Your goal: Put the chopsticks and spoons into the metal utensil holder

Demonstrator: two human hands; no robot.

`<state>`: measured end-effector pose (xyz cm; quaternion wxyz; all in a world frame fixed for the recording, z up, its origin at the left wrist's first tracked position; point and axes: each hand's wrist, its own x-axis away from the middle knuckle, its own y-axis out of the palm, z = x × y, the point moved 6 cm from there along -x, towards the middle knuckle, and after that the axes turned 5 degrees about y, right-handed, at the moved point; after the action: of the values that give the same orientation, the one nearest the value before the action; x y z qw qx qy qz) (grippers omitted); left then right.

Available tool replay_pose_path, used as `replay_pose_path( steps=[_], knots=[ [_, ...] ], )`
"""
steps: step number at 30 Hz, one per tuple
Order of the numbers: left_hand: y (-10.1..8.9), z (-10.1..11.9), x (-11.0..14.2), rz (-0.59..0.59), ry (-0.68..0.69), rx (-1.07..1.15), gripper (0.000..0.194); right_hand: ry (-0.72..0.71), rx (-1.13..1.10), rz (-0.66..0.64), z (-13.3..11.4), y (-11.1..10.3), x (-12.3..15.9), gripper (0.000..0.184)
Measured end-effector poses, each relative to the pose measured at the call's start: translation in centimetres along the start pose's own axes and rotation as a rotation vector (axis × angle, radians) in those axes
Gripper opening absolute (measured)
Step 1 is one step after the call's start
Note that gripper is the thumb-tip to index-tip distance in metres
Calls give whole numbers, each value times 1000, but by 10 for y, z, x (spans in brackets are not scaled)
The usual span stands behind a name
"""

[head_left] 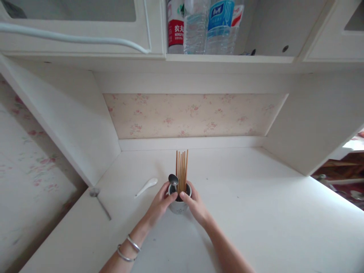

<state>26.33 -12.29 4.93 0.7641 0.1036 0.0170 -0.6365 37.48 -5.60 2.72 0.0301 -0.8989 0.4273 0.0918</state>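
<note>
A light grey utensil holder with small holes in its front stands upright on the white desk. Several wooden chopsticks rise out of it, and a metal spoon leans in its left side, bowl up. My left hand wraps the holder's left side, thumb over the rim. Around the right side curls my right hand, its thumb by the chopsticks. Most fingers of both hands are hidden behind the holder. Left of my left hand lies a white spoon.
Near the desk's left edge lies another metal spoon. White side panels flank the desk. Overhead, a cabinet shelf bears several plastic bottles, and a white cable crosses the left cabinet door.
</note>
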Motion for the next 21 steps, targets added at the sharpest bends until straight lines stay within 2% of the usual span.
replay_pose_path(
  steps=[4, 9, 11, 14, 15, 16, 17, 18, 21],
  knots=[
    [7, -3, 4, -135, 32, 183, 55, -5, 25, -4, 4, -1, 1, 45],
    [1, -13, 1, -143, 58, 226, 56, 17, 58, 72, 12, -5, 2, 52],
    [-2, -18, -1, -116, 69, 218, 57, -30, 56, 228, 8, -11, 4, 52],
    [-4, -24, -3, -83, 65, 214, 58, -168, 108, 643, -12, -20, 21, 40],
    [-4, -25, -3, -80, 63, 220, 58, -224, 147, 751, -21, -17, 29, 33],
    [-4, -25, -3, -76, 65, 223, 58, -282, 191, 799, -32, -10, 35, 25],
    [-5, -24, -2, -69, 69, 221, 56, -338, 240, 776, -44, 3, 38, 18],
    [-7, -23, -1, -59, 72, 216, 53, -385, 292, 678, -55, 21, 37, 12],
    [-13, -22, 2, -16, 66, 210, 47, -384, 445, 206, -78, 93, 25, 8]
  ],
)
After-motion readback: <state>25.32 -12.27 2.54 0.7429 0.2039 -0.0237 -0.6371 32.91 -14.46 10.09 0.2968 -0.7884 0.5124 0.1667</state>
